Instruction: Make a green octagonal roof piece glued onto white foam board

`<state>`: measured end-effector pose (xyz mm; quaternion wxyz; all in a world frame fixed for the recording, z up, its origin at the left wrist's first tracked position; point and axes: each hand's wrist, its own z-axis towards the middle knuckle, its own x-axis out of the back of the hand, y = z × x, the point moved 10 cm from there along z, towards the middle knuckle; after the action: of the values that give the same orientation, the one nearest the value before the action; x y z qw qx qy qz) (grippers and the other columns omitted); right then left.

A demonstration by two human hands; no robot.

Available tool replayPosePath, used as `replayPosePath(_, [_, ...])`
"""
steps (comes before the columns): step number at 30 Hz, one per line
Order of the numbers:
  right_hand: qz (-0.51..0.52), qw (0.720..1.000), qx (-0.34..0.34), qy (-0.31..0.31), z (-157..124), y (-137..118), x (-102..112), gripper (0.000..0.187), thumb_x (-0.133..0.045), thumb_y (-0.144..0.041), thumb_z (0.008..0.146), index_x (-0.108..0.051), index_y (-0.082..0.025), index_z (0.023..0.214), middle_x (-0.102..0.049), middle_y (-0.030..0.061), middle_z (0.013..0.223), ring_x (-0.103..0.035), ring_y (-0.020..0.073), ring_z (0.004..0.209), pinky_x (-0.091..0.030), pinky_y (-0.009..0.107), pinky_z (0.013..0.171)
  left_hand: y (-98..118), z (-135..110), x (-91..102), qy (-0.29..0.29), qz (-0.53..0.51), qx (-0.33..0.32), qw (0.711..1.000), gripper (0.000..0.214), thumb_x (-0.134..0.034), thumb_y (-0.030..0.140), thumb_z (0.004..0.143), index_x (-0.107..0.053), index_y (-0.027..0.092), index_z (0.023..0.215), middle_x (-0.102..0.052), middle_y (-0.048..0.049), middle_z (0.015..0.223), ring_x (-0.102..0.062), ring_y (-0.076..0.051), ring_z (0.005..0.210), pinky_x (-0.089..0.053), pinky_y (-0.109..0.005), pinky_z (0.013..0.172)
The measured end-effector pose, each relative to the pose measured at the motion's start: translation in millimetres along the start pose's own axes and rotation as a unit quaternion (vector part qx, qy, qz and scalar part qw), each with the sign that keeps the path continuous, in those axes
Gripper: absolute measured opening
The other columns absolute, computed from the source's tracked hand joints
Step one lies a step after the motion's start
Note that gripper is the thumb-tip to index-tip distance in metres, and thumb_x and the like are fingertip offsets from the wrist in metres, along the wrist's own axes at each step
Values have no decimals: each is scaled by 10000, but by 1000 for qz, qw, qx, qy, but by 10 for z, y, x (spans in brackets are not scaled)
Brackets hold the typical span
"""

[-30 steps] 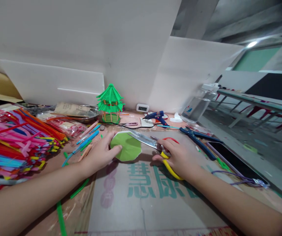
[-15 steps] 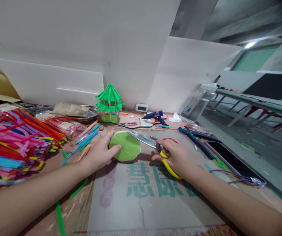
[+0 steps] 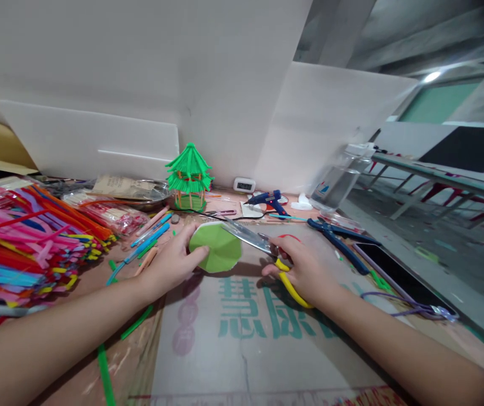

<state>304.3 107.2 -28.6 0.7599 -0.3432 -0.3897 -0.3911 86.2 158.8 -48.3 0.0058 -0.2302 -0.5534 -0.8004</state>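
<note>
Between thumb and fingers, my left hand (image 3: 178, 256) pinches the left edge of a roughly round green disc (image 3: 216, 248) with a pale rim; it looks like paper or thin card. My right hand (image 3: 303, 270) is closed around the yellow handles of a pair of scissors (image 3: 252, 237). The metal blades point left and lie over the disc's upper right edge. Whether they bite into it I cannot tell. Beyond the disc stands a small green-roofed pavilion model (image 3: 190, 177) on thin posts.
Bundles of coloured pipe cleaners (image 3: 26, 242) fill the left side. At the back are a white digital clock (image 3: 244, 184), a blue glue gun (image 3: 269, 200) and a clear bottle (image 3: 343, 175). Blue pliers (image 3: 338, 242) and a phone (image 3: 402, 276) lie at right. A printed sheet (image 3: 242, 361) covers the front.
The green disc has tilted slightly, its lower edge lifting a little. Both hands keep their holds, and the scissors stay at the disc's upper right edge.
</note>
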Motion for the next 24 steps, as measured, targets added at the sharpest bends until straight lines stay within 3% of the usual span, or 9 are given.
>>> replayPosePath(7, [-22,1000,20,-3,-6,-98,10,400,-706,-554,840,-630,-195,1001,-640,42,851,-575,211,753,-407,290,640,49,-39,9,11,85,-21,996,231,-532,248,853,-563,191,1075,-645,1,885,-623,-202,795,-483,-300,691])
replayPosePath(18, [-11,1000,23,-3,-24,-112,27,420,-681,-580,845,-624,-197,1008,-627,37,833,-579,206,729,-415,289,625,129,-79,17,15,172,-60,983,209,-521,306,861,-590,189,1020,-659,-42,921,-613,-277,1032,-490,-355,808])
replayPosePath(24, [-1,1000,29,-4,-22,-121,11,411,-670,-577,854,-623,-193,994,-622,36,822,-586,209,733,-424,293,633,102,-80,8,4,173,-52,984,224,-525,317,872,-599,196,1045,-670,-33,905,-633,-261,985,-500,-345,788])
